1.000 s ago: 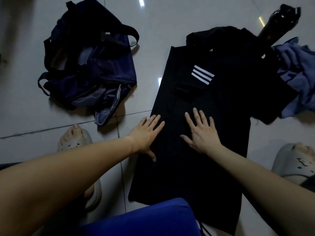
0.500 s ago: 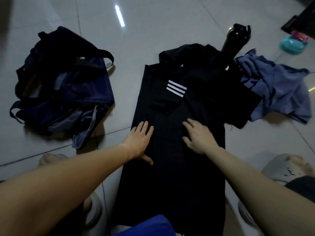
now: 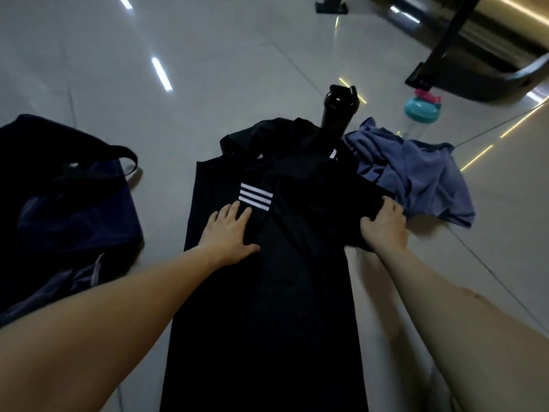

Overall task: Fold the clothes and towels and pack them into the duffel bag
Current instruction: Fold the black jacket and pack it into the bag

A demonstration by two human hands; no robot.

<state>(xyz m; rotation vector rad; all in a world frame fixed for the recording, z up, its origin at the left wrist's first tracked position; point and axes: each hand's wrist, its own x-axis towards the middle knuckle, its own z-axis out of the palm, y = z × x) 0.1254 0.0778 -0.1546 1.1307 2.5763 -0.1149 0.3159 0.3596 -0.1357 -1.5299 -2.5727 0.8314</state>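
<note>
On the floor (image 3: 237,69) beside the duffel bag (image 3: 74,209), our black shirt (image 3: 297,292) lies flat. Our right hand (image 3: 384,228) has moved from its middle to grip the right sleeve (image 3: 341,203), while our flat left hand (image 3: 230,230) pins it. We judge the sleeve fold comes next.

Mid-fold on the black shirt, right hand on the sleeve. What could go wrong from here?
1. The black bottle stands at the collar of the black shirt; a tug by the right hand might topple it.
2. The sleeve lies against the blue garment, which could drag along.
</note>
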